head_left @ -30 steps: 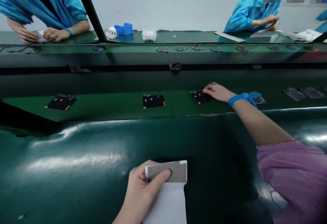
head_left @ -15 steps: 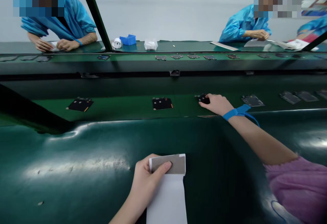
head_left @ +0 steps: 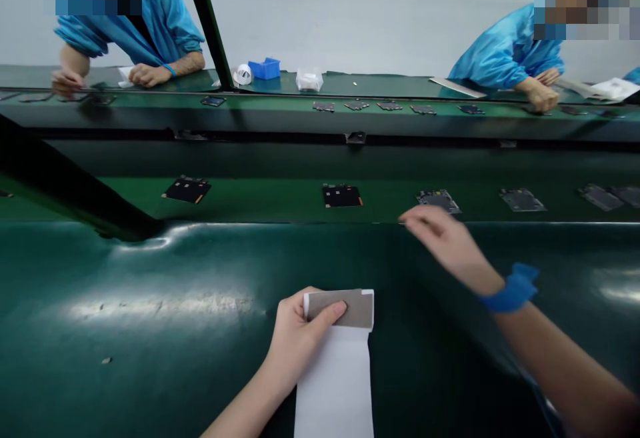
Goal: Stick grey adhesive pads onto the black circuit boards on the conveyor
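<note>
My left hand [head_left: 300, 338] is closed on a strip of white backing paper [head_left: 334, 385] with a grey adhesive piece [head_left: 327, 309] at its folded top, the thumb lying across the grey. The strip hangs down toward the bottom edge. My right hand [head_left: 440, 241], slightly blurred and wearing a blue wrist band, is raised at the bench's far edge with thumb and fingertips pinched together. Anything between those tips is too small to make out. Just behind it lies a grey circuit board [head_left: 438, 201], partly covered by the hand. Left of that rests a black-faced circuit board [head_left: 343, 196].
Another black board [head_left: 187, 190] and further grey boards [head_left: 523, 200] lie along the green strip. A dark slanted post [head_left: 75, 178] stands at left. Across, two co-workers in blue reach toward a second row of boards [head_left: 389, 106]. A blue bin [head_left: 264, 69] sits behind.
My right hand has left the board and drawn back toward me. That board looked black and now looks grey. My left hand keeps its hold. Both co-workers' hands have moved to the far row.
</note>
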{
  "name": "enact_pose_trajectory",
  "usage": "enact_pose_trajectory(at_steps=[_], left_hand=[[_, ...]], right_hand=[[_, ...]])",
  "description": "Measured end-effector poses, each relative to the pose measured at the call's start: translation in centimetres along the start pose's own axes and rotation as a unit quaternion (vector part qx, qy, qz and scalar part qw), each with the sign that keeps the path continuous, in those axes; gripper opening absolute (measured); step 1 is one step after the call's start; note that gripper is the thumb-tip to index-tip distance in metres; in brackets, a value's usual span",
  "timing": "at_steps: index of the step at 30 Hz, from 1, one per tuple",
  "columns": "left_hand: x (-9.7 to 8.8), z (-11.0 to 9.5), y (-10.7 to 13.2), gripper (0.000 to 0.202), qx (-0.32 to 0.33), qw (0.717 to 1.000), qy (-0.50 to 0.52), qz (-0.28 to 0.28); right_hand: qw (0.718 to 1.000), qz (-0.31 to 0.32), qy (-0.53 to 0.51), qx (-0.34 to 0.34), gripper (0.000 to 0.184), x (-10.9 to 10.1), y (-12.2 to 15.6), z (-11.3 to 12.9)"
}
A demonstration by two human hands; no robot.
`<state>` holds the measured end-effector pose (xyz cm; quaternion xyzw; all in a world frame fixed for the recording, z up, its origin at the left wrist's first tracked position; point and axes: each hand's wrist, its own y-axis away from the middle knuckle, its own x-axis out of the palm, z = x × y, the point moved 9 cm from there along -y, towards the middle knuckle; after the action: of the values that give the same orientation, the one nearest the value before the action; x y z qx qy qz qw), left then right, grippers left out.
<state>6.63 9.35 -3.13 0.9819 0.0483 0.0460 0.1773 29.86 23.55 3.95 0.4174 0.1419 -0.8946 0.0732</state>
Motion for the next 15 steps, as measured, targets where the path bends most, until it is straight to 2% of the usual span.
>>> enact_pose_trajectory(at_steps=[2,4,6,8,11,15], left_hand=[[-0.1,-0.1,0.0,0.027,0.008,1.000,-0.001,-0.005],[-0.1,-0.3,-0.1,0.027,0.019,1.000,-0.006,-0.008],[-0.1,-0.5,-0.2,0.027,0.025,1.000,-0.012,-0.006],[0.0,-0.6,-0.3,0.026,0.029,0.999,-0.015,0.000],[0.2,-0.8,-0.2,0.026,0.037,0.999,-0.017,0.012],[1.2,-1.1,0.6,0.027,0.054,0.997,-0.021,0.041]], right_hand=[[0.990,0.117,-0.070,-0.041,0.025,3.7,3.0,5.3],[0.982,0.159,-0.098,-0.037,0.019,5.4,5.1,8.2],[0.980,0.169,-0.106,-0.022,0.015,6.1,6.0,9.0],[0.980,0.168,-0.107,-0.012,0.014,6.2,6.3,8.9],[0.986,0.137,-0.091,-0.002,0.013,5.3,6.7,8.5],[0.995,0.090,-0.050,-0.002,0.015,3.7,8.5,9.4]])
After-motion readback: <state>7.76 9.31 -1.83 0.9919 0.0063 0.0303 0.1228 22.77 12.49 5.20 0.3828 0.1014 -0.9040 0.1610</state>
